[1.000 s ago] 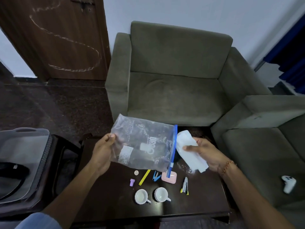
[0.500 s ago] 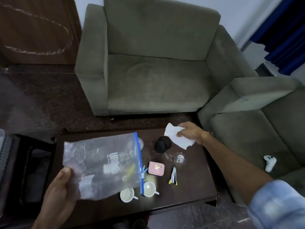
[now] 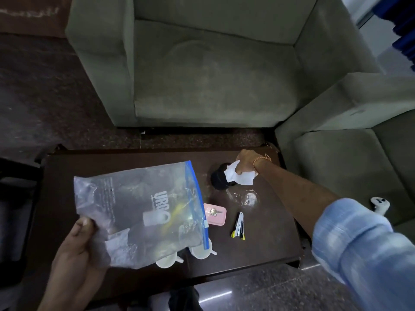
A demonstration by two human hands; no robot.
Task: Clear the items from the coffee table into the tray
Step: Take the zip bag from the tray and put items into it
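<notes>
Holding a clear zip-top plastic bag with a blue seal strip, the left hand pinches its lower-left corner, thumb on top, bag raised above the dark brown wooden coffee table and tilted, seal edge toward the right hand. Right hand is fisted around a crumpled white tissue, arm stretched to the table's far right corner; tissue hangs below the fist and overlaps a black round object just left of it, contact between the two can't be confirmed. Just below the right hand, a clear glass item sits on the table, shape hard to make out. Between the hands: a pink rounded rectangular case, touching the bag's seal edge in view, and a small bundle of pens with yellow-and-black tips just right of it. Two white ceramic cups sit under the bag's lower edge, partly covered, nearer the left hand. A yellow strip shows blurred through the bag; can't tell if inside or beneath. Right of the right forearm, a white game controller lies on the grey-green fabric sofa. Tray can't be made out in this view.
</notes>
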